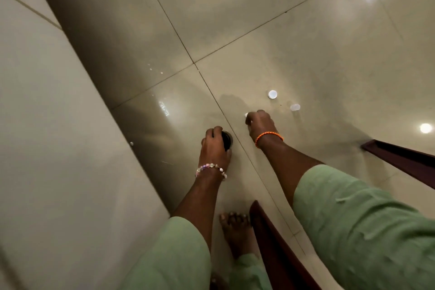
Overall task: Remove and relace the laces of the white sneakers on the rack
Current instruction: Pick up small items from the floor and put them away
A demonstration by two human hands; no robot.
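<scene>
Left hand (215,146) grips dark round container (227,140) on tiled floor (282,42); right hand (259,122) pinches small white disc (246,115); another white disc (272,94) lies nearby.

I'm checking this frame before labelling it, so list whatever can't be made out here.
- Dark round object, head view: mostly covered by the left hand gripping it; its kind is unclear.
- Small white thing at the right hand: hidden by curled fingers.
- Sneakers, laces, rack: none in view.
- Dark wooden piece: cut off by the right edge.
</scene>
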